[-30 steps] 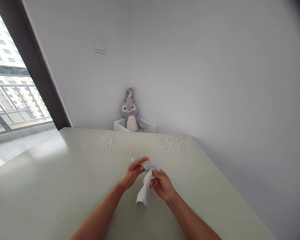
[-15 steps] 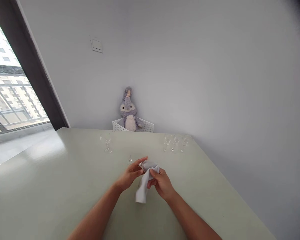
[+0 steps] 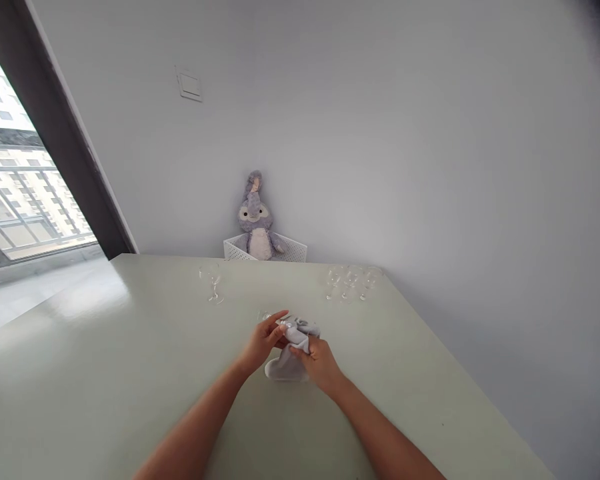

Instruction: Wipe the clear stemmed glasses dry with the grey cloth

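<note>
A clear stemmed glass [image 3: 287,325] lies tilted between my hands, its bowl mostly covered by a pale grey cloth [image 3: 286,367]. My left hand [image 3: 261,345] is closed around the glass on the stem side, thumb and fingers on either side of it. With my right hand [image 3: 321,363] I grip the cloth, which is pressed around the bowl; one end of it hangs down over the table. The fingertips of my right hand are partly hidden in the folds.
One stemmed glass [image 3: 213,283] stands at the back left of the pale green table [image 3: 105,373]. Three more glasses [image 3: 351,281] stand in a row at the back right. Behind the table's far edge, a plush toy [image 3: 259,230] sits in a white basket [image 3: 295,252].
The cloth has been shifted and bunched further around the glass, and its hanging end has swung up and spread. Both hands stay in nearly the same place.
</note>
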A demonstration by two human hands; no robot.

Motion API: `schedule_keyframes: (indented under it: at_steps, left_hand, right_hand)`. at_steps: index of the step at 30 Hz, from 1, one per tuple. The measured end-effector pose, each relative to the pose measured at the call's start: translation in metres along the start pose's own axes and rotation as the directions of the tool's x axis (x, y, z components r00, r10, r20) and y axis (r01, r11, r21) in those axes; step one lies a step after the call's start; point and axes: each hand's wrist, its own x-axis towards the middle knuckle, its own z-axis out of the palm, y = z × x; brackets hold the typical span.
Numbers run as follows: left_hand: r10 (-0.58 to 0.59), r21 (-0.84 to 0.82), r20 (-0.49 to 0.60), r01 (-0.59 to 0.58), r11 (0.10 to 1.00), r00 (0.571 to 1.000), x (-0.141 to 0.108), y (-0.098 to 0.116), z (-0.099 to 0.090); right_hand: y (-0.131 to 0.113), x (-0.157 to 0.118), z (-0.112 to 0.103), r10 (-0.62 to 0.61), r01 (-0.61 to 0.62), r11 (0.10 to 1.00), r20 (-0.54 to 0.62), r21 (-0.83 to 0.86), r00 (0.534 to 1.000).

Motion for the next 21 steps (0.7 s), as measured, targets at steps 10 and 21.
schedule_keyframes:
  at_steps: [10,21]
  left_hand:
    - [0.326,0.275,-0.087,-0.292,0.916,0.941,-0.004,0.029,-0.003]
    - [0.213,0.524,0.159,-0.265,0.809,0.964,0.001,0.008,-0.02]
  right_hand:
    - [-0.004,0.009,-0.026,0.304,-0.396,0.74,0.255,0.543,0.918]
    - [-0.033,0.009,-0.051,0.01,0.009,0.998,0.351,-0.055,0.936]
